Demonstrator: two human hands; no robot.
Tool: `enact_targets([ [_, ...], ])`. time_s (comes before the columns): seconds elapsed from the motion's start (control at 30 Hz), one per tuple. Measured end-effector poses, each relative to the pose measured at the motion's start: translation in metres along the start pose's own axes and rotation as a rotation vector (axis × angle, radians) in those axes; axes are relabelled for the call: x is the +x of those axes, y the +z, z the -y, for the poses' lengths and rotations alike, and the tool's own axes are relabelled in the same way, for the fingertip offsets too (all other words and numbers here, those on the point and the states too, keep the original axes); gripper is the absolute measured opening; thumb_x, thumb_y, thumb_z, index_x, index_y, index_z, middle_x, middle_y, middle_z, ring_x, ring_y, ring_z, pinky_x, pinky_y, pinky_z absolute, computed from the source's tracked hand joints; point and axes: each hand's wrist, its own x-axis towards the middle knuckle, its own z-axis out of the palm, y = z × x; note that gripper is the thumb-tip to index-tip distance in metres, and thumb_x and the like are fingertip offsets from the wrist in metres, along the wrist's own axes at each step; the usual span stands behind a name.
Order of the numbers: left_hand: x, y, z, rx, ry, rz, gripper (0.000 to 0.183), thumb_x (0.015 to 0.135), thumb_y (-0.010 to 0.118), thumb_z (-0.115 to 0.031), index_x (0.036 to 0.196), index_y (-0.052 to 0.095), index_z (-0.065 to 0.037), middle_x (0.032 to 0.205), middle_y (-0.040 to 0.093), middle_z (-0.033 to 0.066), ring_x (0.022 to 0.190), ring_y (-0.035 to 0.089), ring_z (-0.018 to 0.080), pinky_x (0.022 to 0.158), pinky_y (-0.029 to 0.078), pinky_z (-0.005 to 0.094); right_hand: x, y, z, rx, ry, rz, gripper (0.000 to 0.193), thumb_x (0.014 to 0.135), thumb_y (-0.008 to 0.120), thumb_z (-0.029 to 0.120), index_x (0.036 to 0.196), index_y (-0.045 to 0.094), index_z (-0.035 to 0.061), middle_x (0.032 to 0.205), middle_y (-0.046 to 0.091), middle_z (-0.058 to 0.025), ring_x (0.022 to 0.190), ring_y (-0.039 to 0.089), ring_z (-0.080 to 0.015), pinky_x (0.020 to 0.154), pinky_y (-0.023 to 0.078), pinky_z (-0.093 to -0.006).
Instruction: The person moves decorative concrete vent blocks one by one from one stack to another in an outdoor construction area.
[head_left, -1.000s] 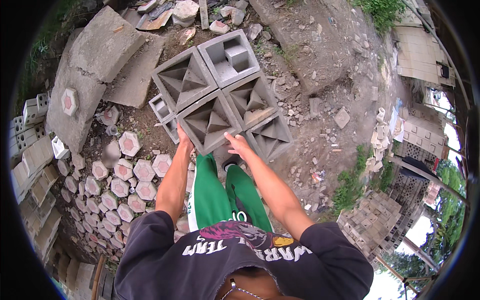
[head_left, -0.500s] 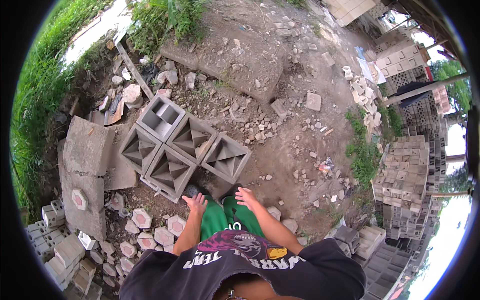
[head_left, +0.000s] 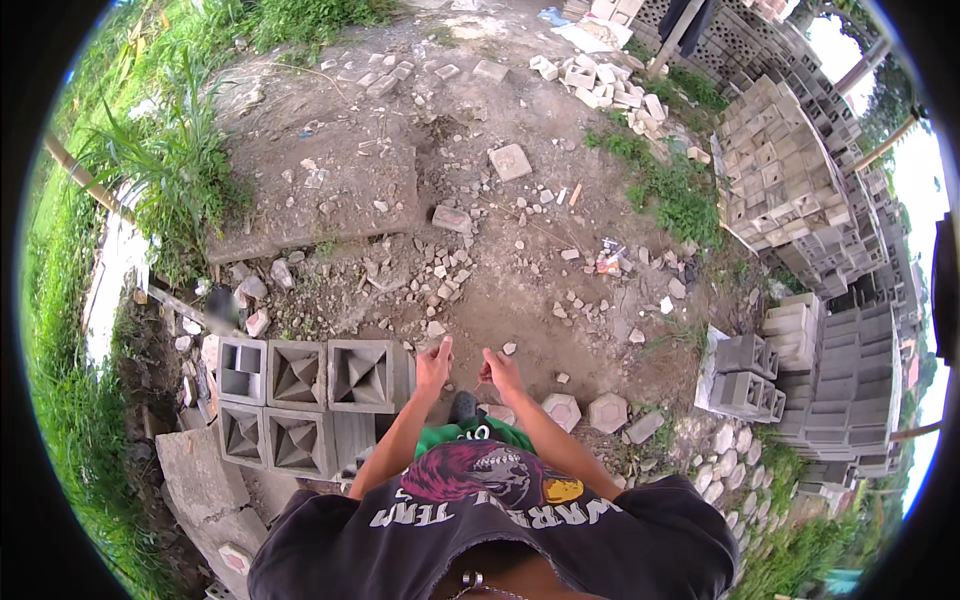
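My left hand (head_left: 434, 366) is held in front of my body, just right of the nearest grey concrete block (head_left: 370, 375), without touching it. It is loosely bent, with nothing visible in it. Level with it, my right hand (head_left: 501, 373) hangs over bare dirt, its fingers partly bent and holding nothing I can see. Several hollow blocks stand together at left, in two rows. Most show a pyramid-shaped recess, while the far-left block (head_left: 242, 370) has a divided square opening.
A cracked concrete slab (head_left: 205, 470) lies beyond the blocks at lower left. Hexagonal pavers (head_left: 607, 413) line the ground near my feet. Rubble (head_left: 440, 275) is scattered ahead. Stacked blocks (head_left: 785, 170) rise at right, with smaller blocks (head_left: 745, 375) nearer.
My view has turned rightward, so the block group now sits further left and squarer to me. My hands have come closer together, with fingers less spread.
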Motion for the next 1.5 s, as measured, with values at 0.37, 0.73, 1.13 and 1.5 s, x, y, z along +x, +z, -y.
enact_targets([
  [0.37,0.026,0.164,-0.032,0.229,-0.023,0.426,0.056,0.093,0.039,-0.053,0.062,0.054,-0.009,0.047,0.04,-0.0032,0.038,0.035,0.0078,0.038,0.025,0.024,-0.015,-0.147,0.054,0.298,-0.254,-0.459,0.039,0.093,0.055,0.037,0.068,0.051,0.0072,0.062,0.05,-0.0005,0.054,0.051,-0.0121,0.058,0.049,-0.029],
  [0.73,0.073,0.351,-0.051,0.291,-0.177,0.944,0.05,0.094,0.029,-0.04,0.065,0.054,-0.008,0.049,0.043,-0.0023,0.039,0.036,0.0077,0.038,0.026,0.0237,0.01,-0.283,0.072,0.522,-0.348,-0.769,0.016,0.089,0.062,0.018,0.096,0.063,0.004,0.076,0.061,-0.0004,0.066,0.057,-0.008,0.058,0.049,-0.0244],
  [1.13,0.115,0.615,-0.114,0.6,0.025,1.218,0.053,0.094,0.05,-0.046,0.063,0.062,-0.005,0.051,0.043,-0.0057,0.045,0.036,0.0031,0.042,0.026,0.0223,0.05,-0.418,0.152,0.542,-0.312,-1.146,0.026,0.077,0.078,0.02,0.076,0.055,0.007,0.07,0.058,0.0009,0.062,0.055,-0.0074,0.055,0.047,-0.0221],
  [1.5,0.068,0.685,-0.05,0.618,-0.004,1.444,0.021,0.084,0.07,-0.025,0.083,0.063,-0.006,0.068,0.056,-0.0038,0.055,0.048,0.0038,0.049,0.039,0.0197,0.021,-0.478,0.116,0.722,-0.163,-1.467,0.033,0.075,0.079,0.029,0.074,0.058,0.0038,0.069,0.061,-0.0027,0.059,0.056,-0.0085,0.055,0.049,-0.0223],
])
